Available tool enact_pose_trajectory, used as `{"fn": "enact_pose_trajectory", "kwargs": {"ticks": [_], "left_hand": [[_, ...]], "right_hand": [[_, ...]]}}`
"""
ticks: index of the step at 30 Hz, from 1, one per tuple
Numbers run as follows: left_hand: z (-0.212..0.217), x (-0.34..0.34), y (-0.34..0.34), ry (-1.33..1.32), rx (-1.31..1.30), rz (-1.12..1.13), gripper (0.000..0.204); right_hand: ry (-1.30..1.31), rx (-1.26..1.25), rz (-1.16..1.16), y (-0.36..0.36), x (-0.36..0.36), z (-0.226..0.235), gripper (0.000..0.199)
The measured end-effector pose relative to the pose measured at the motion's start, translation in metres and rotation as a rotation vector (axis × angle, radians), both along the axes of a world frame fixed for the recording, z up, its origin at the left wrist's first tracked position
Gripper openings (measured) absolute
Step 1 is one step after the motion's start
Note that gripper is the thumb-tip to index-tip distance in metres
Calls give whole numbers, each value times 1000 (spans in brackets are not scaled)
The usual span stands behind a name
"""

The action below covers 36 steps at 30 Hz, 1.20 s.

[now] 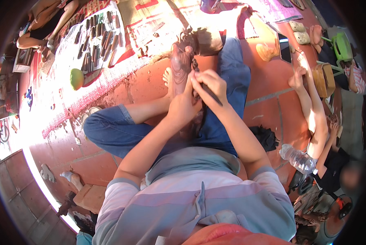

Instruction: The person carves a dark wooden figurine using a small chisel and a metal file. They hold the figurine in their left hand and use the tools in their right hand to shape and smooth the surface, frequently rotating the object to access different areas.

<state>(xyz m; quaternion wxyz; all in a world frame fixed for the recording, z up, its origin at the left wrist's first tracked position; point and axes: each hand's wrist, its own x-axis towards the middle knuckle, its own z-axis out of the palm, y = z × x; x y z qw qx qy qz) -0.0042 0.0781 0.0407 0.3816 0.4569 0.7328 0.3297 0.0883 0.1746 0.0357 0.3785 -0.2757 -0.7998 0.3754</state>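
A reddish-brown wood carving [181,65], with smooth rounded folds and knobbly shapes at its far end, leans between my bent legs. My left hand [184,105] is closed on the carving's near side, its thumb stretched up toward my right fingers. In my right hand [211,85] is a slim carving chisel, its dark handle [212,95] slanting back past the heel of the hand. The two hands nearly touch over the carving. My fingers hide the chisel's tip and where it meets the wood.
Several dark-handled carving tools [96,43] lie on a white cloth at the far left, near a green fruit [76,79]. A wood block [208,41] stands beyond the carving. Another person's legs [309,98] and a plastic bottle [298,159] are at right; another person sits far left.
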Motion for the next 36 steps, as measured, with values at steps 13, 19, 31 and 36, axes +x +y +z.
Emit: {"fn": "enact_pose_trajectory", "kwargs": {"ticks": [13, 19, 31, 36], "left_hand": [[14, -4, 5, 44, 21, -46, 85], [5, 5, -10, 28, 8, -40, 84], [19, 7, -6, 47, -60, -88, 84], [-1, 4, 11, 83, 83, -15, 80]], "right_hand": [[82, -35, 41, 16, 2, 8, 10], [86, 44, 78, 5, 11, -4, 12], [70, -222, 39, 2, 24, 8, 10], [158, -47, -123, 10, 5, -2, 10]]}}
